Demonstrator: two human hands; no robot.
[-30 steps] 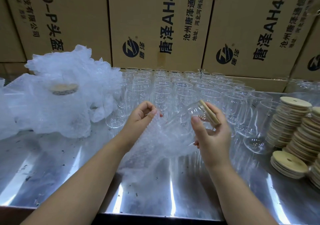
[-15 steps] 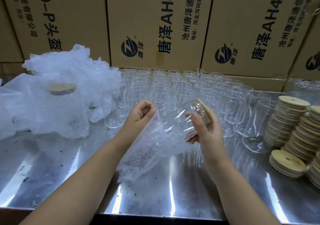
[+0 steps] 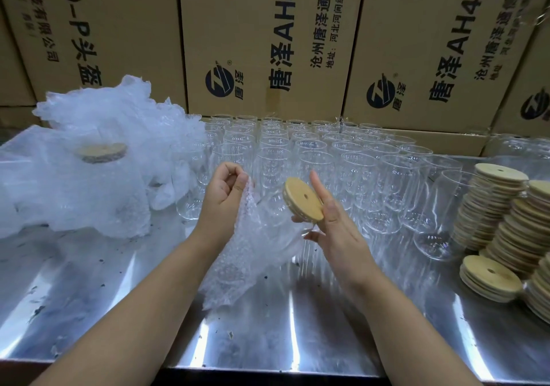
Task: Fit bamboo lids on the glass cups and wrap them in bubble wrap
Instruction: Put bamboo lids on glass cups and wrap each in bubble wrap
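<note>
A: Fig. note, left grip (image 3: 226, 196)?
B: Narrow; pinches top edge of bubble wrap (image 3: 238, 254), sheet hanging toward bench (image 3: 297, 341).
A: Right grip (image 3: 334, 222)?
B: Holds bamboo lid (image 3: 303, 199) betw. thumb & straight fingers. Lid sits on 1 glass cup (image 3: 275, 210), tilted, held above bench, body lying in the wrap.
A: Bkgd?
B: Bare cups (image 3: 312, 153) in rows behind; lid stacks (image 3: 497, 207) at right; wrap heap (image 3: 98, 177) at left.
</note>
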